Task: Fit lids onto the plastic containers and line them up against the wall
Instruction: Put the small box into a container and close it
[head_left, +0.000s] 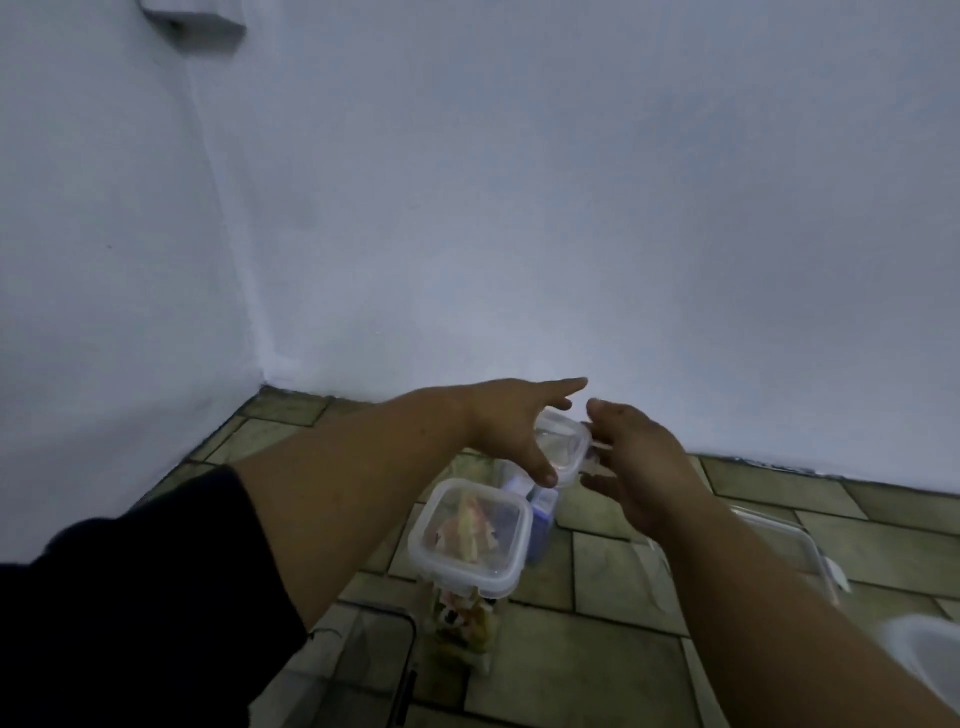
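A small clear container (563, 441) with a clear lid on top stands on the tiled floor close to the wall (571, 234). My left hand (511, 426) lies over its left side with straight, spread fingers, and the thumb touches its front edge. My right hand (634, 467) hovers at its right side, fingers relaxed; contact is unclear. Nearer to me stands a tall clear container (470, 540) with a lid on and colourful contents. A bluish container (540, 525) sits between the two, partly hidden.
A flat clear lid or tray (779, 540) lies on the floor at the right. A white bowl (930, 654) shows at the bottom right edge. A clear box with a dark rim (374, 649) sits at the lower left. The walls meet in a corner at the left.
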